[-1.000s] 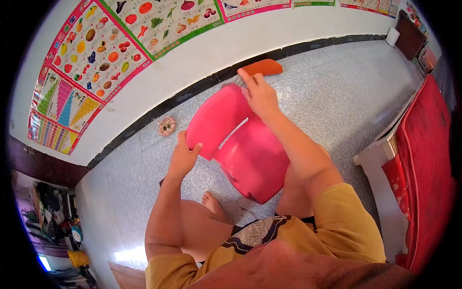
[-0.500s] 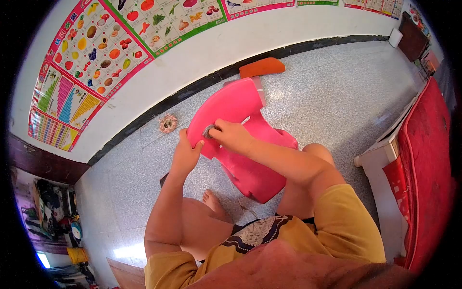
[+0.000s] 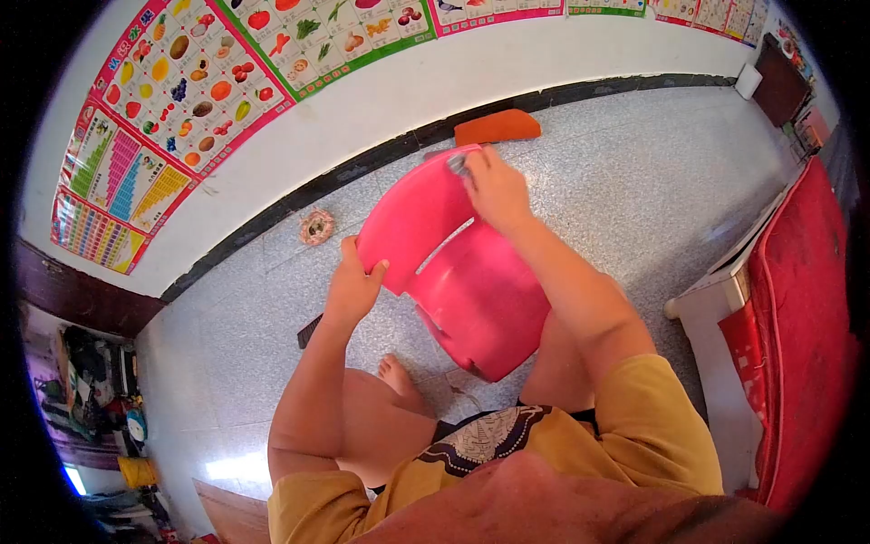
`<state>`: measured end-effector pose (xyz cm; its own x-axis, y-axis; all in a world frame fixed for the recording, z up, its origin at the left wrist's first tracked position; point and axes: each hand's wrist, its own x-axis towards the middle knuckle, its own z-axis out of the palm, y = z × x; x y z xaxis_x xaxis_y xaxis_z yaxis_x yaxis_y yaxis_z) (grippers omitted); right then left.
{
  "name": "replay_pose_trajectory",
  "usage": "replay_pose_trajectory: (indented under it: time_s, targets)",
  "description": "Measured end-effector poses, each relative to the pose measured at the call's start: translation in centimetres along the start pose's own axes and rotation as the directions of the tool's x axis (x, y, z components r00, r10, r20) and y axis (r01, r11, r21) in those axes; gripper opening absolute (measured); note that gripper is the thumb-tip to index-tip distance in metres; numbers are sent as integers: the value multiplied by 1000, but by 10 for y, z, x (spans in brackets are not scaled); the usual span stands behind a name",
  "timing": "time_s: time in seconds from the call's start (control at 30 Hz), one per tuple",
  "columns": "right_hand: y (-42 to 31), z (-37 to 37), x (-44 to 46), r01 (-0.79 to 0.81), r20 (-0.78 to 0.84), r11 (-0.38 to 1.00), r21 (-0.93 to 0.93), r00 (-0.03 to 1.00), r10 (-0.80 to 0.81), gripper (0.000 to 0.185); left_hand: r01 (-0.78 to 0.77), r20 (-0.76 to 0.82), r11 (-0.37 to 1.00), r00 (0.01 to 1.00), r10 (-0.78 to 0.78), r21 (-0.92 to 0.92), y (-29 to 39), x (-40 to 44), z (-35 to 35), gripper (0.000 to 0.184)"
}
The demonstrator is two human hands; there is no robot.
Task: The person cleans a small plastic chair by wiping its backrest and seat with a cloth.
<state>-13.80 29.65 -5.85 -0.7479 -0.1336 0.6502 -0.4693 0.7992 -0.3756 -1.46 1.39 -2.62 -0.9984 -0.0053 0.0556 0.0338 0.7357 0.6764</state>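
A pink plastic chair shell (image 3: 480,290) with a long slot across its back leans between my knees. My left hand (image 3: 353,288) grips the left edge of its backrest, thumb on the near face. At the upper right corner of the backrest, my right hand (image 3: 500,192) is closed on a small grey wad (image 3: 458,164) that looks like a scrubbing pad; its material is not clear. The wad touches the pink plastic near the top edge. My right fingers partly hide it.
By the wall, an orange piece (image 3: 498,126) and a round patterned ring (image 3: 316,227) lie on the speckled floor (image 3: 625,172). A dark object (image 3: 309,332) sits beside my left forearm. To the right stands a red padded surface (image 3: 802,335) with a pale frame (image 3: 711,354).
My right hand has moved with the grey wad from the backrest's left part, near my left hand, up and right to its far corner. The left hand keeps its grip.
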Motion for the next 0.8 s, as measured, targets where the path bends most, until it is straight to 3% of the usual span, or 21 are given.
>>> replay_pose_trajectory:
  time_s: [0.13,0.23,0.33,0.43,0.53,0.6,0.7,0.8]
  targets:
    - [-35,24,-28,189,223,980,67,954,-199,15,-7,-19,1000,1000,8,23,-5,2,4,57]
    - [-64,47,-54,283,262,936,209,906,-332,15,17,-21,999,1000,-16,32,-5,4,4,57]
    - [-70,45,-60,354,201,895,273,889,-412,16,30,-17,999,999,-29,38,-2,2,3,57]
    - [-57,33,-44,436,291,880,188,831,-474,17,15,-23,999,1000,-14,46,2,2,3,59]
    - [-36,19,-17,182,289,982,-43,944,-163,18,10,-28,998,1000,-8,60,1,1,2,60]
    - [-19,9,-1,-45,107,990,-134,992,59,22,3,-30,999,1000,-1,47,-2,-1,2,60]
    - [8,-10,12,-84,-103,994,-64,992,77,24,27,-36,996,999,-24,87,2,-1,0,60]
    - [12,-5,8,-77,-96,994,-78,993,69,25,14,-44,998,999,-11,63,3,-1,2,59]
